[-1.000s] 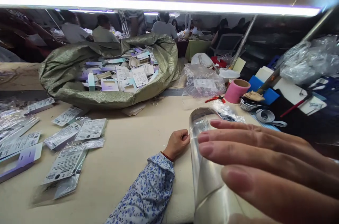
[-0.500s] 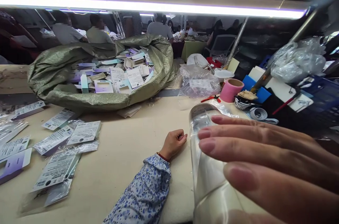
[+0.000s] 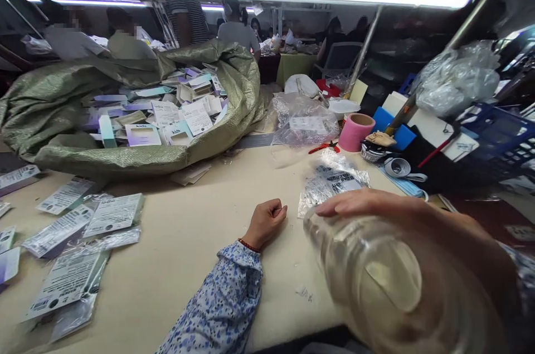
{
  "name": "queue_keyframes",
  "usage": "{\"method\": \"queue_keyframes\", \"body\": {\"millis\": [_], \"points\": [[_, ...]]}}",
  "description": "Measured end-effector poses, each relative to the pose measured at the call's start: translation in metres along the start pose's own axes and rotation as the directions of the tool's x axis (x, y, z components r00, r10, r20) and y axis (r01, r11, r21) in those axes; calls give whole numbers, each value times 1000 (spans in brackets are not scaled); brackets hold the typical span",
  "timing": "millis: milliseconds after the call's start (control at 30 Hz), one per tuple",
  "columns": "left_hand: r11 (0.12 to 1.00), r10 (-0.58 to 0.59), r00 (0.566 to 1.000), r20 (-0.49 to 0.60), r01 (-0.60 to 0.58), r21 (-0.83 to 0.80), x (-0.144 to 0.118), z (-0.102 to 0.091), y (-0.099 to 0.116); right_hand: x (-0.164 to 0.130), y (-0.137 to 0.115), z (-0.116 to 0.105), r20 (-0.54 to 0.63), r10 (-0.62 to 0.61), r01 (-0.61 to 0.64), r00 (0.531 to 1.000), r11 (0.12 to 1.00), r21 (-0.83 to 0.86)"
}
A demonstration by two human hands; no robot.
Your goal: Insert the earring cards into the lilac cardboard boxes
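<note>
One clear plastic container (image 3: pixel 363 281) is in the right hand (image 3: pixel 443 242), close up at the low right. Its long way runs on a slant: the far end points up and left, over the table (image 3: pixel 179 237), and the near end points down and right, back toward the person. A round ring shows on it, but the near part is blurry, so I cannot tell which end is the open one. I also cannot tell if it touches the table.

The right fingers bend over the top of the container and hold it. It lies just under them, so no gap is left to cross. I think the way it leans matters most, since the right hand already has it.

The left hand (image 3: pixel 265 224) is farther off. It rests on the table to the left of the container, and the two are apart. Its fingers are curled in, like a soft fist. Nothing pokes out, but I cannot tell if something small is inside. A red bracelet (image 3: pixel 249 245) sits at that wrist, next to the blue-spotted sleeve (image 3: pixel 225 292).

Just past the container lies a shiny bag (image 3: pixel 334 178) with dark print. Far to the left are packs with white cards (image 3: pixel 115 213).
</note>
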State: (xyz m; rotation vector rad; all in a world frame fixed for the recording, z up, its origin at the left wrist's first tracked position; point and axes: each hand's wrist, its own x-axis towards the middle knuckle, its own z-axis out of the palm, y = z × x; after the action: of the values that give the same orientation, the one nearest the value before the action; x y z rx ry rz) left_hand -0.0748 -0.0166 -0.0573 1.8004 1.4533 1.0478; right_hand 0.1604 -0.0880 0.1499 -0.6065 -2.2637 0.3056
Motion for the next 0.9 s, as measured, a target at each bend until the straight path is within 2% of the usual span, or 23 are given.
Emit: {"method": "queue_keyframes", "body": {"millis": [67,167,233,333,433,533,667,767,900], "points": [[1000,7,999,37,-6,-10,1,1,-4,-2,26,-10,-45,57,-60,997,996,-71],[1000,9,999,48,-8,-22,4,2,-5,6,71,-33,-201,69,-124,977,954,-275],[1000,5,999,52,-4,-26,4,2,-4,17,108,-50,-312,78,-186,947,925,-332],[1000,-5,998,57,6,-31,4,2,-2,39,170,-74,-461,174,-326,870,905,-273],[999,-16,998,58,18,-33,4,2,-1,59,230,-90,-611,208,-508,764,778,-370],[999,-26,998,52,28,-38,4,1,-1,74,278,-98,-676,258,-610,690,709,-352],[998,-35,998,46,37,-41,7,1,0,80,314,-96,-687,379,-713,620,639,-290],[998,-39,998,42,41,-41,9,1,1,80,324,-87,-665,437,-730,605,639,-243],[999,-47,998,45,48,-24,10,2,-1,79,334,-69,-655,536,-798,533,575,-180]]}}
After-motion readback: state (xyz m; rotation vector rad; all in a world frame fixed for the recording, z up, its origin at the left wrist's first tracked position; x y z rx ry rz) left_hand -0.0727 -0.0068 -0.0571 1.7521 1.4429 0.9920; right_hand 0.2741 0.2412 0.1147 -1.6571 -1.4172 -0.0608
